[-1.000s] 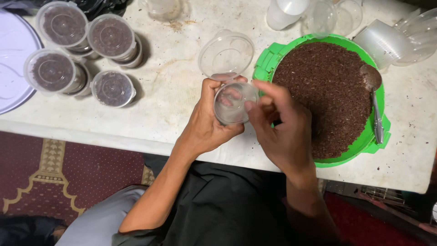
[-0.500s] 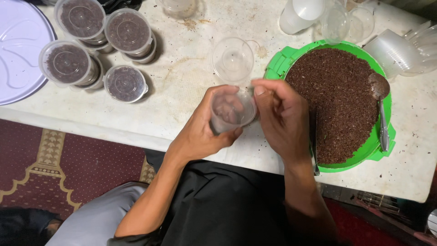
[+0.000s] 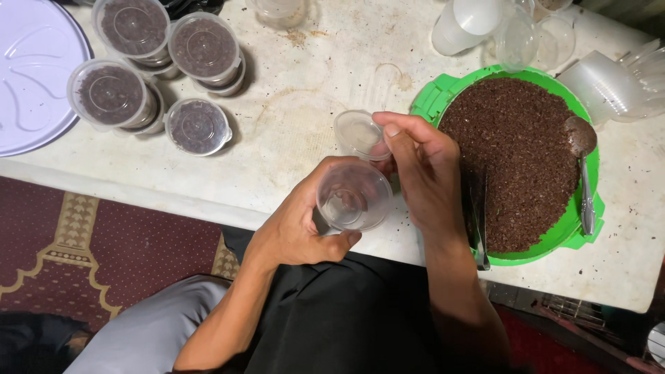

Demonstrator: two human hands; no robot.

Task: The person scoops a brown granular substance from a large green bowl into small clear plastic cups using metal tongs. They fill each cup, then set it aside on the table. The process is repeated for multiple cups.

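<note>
The left hand [image 3: 298, 225] grips an empty small clear plastic cup [image 3: 354, 196] over the worktop [image 3: 298, 97] edge, mouth up — the right hand [image 3: 422, 176], just beside it on the right, pinches another clear cup [image 3: 357, 133] just beyond.

Pale stained table [image 3: 318, 76], maroon patterned carpet [image 3: 118, 242], dim light
</note>
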